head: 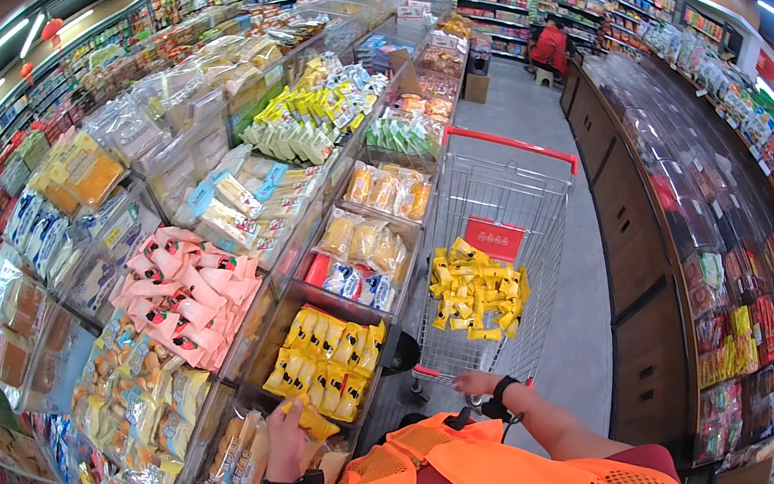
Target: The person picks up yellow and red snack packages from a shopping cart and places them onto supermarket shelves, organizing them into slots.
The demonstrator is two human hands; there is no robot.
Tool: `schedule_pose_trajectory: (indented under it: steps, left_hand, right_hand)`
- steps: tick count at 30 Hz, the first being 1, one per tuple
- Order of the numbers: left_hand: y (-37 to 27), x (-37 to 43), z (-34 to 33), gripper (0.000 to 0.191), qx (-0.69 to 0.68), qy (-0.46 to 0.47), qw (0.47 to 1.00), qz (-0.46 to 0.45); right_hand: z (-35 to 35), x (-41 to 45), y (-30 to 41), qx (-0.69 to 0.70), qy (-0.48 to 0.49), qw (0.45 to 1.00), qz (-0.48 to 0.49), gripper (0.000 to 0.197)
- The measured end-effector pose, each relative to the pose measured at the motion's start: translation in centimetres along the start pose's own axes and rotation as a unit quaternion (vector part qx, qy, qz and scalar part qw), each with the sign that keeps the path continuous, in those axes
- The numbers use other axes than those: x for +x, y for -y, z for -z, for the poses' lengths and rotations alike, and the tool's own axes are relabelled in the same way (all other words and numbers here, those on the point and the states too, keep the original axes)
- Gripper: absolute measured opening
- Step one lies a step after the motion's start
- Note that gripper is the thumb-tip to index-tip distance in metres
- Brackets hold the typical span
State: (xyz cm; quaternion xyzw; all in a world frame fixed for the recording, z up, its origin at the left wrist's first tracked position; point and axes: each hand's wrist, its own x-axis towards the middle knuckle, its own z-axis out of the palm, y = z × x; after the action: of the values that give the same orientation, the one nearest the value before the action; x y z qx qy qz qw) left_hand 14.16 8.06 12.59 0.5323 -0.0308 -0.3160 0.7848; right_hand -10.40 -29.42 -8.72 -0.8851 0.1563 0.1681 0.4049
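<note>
My left hand (291,430) is at the near edge of a bin of yellow snack packets (329,354), with its fingers on a yellow packet (315,422). The packets in that bin lie in rows. My right hand (476,382) hangs over the near end of a wire shopping cart (532,200), with no packet in it; its finger posture is unclear. A heap of yellow packets (474,289) rests in the cart, beside a red panel (496,238) that bears writing.
Bins of pink packets (187,296), wrapped breads (360,242) and long bread packs (238,455) surround the yellow bin. Dark wooden cabinets (627,226) line the aisle's right side. A person in red (550,49) sits on a stool far down the aisle, near a cardboard box (476,87).
</note>
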Motion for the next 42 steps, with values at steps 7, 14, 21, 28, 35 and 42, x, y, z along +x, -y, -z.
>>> schedule_pose_trajectory:
  steps: [7,14,21,28,35,42]
  left_hand:
    - [-2.2,1.9,-5.3,0.027,-0.086,-0.026,0.995,-0.041]
    - [-3.3,4.2,-10.1,0.024,-0.121,-0.048,0.985,-0.117]
    - [-0.8,1.9,-7.4,0.032,-0.02,-0.129,0.989,-0.07]
    - [1.2,0.6,-3.8,0.028,0.126,-0.002,0.981,-0.149]
    - [0.0,-4.5,1.5,0.031,0.057,-0.127,0.99,-0.035]
    - [1.6,-8.9,4.5,0.027,0.052,-0.164,0.985,-0.021]
  right_hand:
    - [10.1,1.4,22.3,0.464,0.157,0.867,0.091,0.034]
    - [10.5,1.6,31.5,0.555,0.346,0.751,0.089,0.058]
    - [8.0,3.6,28.2,0.611,0.382,0.693,-0.011,0.053]
    - [10.4,4.7,27.9,0.454,0.289,0.843,-0.003,0.037]
    - [10.9,10.8,26.8,-0.012,0.041,0.96,0.277,0.04]
    - [3.4,15.9,25.2,-0.179,0.199,0.922,0.281,0.037]
